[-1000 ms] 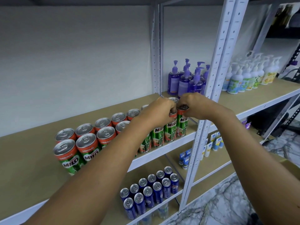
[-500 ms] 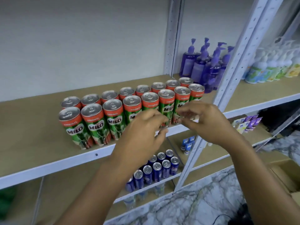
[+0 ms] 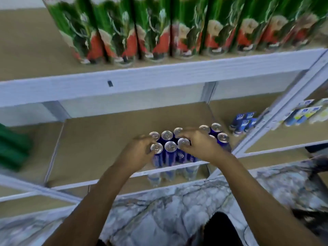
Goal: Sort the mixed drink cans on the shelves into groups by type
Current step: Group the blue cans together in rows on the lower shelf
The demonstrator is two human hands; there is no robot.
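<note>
Reaching down to the blue cans (image 3: 170,148) packed at the lower shelf (image 3: 99,137) front edge, the left hand (image 3: 140,153) grips an end can while the right hand (image 3: 198,148) curls over others, so a careless nudge could topple neighbours off.

Blue cans (image 3: 170,153) upright, clustered, lower shelf; green cans (image 3: 159,27) rowed above.

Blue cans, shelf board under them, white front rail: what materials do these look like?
Blue cans: likely aluminium, with bright silvery pull-tab tops and glossy printed blue sides. Shelf board: flat matte tan, looks like fibreboard or particle board; no grain visible, so uncertain. Front rail: probably painted steel, with an even white coat and a slot hole, though blurred.
</note>
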